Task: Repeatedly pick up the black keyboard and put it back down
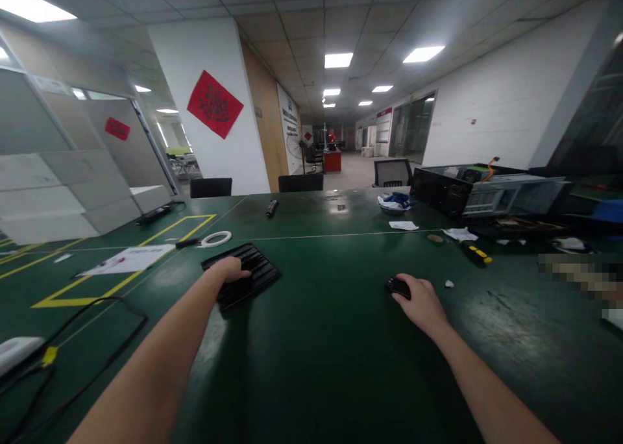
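Note:
My left hand grips a flat black rectangular panel with ridged rows, tilted slightly over the green table. The thumb lies on its upper face, and the other fingers are mostly hidden; its exact kind is unclear. Farther right, my right hand is closed around a small black computer mouse at the table surface. A wide gap of tabletop lies between the two hands. Beyond the panel rest a white ring like a tape roll and a dark-handled tool.
An opened black computer case stands at the far right, near a yellow-and-black screwdriver and a bowl. White boxes are stacked at left. Black cable loops at near left. A dark cylinder lies near the back edge.

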`<state>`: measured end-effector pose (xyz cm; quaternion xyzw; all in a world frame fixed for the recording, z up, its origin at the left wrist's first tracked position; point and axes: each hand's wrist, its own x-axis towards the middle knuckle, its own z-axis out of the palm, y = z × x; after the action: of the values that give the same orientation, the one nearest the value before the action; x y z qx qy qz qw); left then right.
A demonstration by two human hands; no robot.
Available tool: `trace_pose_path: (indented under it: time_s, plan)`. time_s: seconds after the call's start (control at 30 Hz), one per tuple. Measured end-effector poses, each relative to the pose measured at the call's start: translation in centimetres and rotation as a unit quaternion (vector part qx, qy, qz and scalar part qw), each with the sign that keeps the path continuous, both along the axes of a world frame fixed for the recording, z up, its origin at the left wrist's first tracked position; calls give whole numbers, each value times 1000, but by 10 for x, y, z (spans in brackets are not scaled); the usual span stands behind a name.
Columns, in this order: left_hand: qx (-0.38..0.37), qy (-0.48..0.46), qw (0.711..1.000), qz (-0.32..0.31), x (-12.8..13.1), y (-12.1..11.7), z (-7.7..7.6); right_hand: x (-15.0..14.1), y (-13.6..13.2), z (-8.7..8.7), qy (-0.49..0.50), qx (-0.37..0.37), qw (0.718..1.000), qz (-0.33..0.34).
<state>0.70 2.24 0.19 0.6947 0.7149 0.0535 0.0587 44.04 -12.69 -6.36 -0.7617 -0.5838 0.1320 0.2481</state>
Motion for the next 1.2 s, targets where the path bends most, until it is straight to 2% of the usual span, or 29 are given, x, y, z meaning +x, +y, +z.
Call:
trace_pose_path:
  time_s: [0.1, 0.2, 0.3, 0.37, 0.47, 0.57, 0.63, 0.7, 0.93, 1.1, 1.2]
  plan:
    - [-4, 34, 999, -3, 5, -10, -6, 2, 0, -1, 13, -4, 1000, -6]
    - [30, 39, 999, -22, 25, -27, -10, 3, 2, -3, 41, -5, 999, -2]
    - [97, -65, 990, -74, 65, -55, -13, -11, -1, 2, 109, -2, 993, 50]
    - [125, -194, 966, -120, 99, -78, -19, -28, -6, 8, 180, 11, 977, 115]
    - [127, -380, 891, -212, 149, -112, -34, -56, -18, 18, 307, 23, 927, 214]
    - [109, -483, 825, -272, 180, -135, -48, -69, -24, 19, 349, 54, 897, 266]
    - [93, -507, 806, -293, 186, -142, -52, -69, -24, 16, 340, 64, 897, 274]
    - [81, -508, 800, -309, 184, -144, -55, -66, -24, 13, 318, 67, 903, 280]
    - [68, -452, 819, -348, 168, -145, -53, -61, -28, 17, 249, 89, 906, 330]
    - [15, -542, 774, -327, 172, -146, -48, -65, -31, 20, 223, 61, 920, 315]
    - [22, -556, 770, -311, 173, -147, -47, -68, -32, 16, 249, 43, 920, 300]
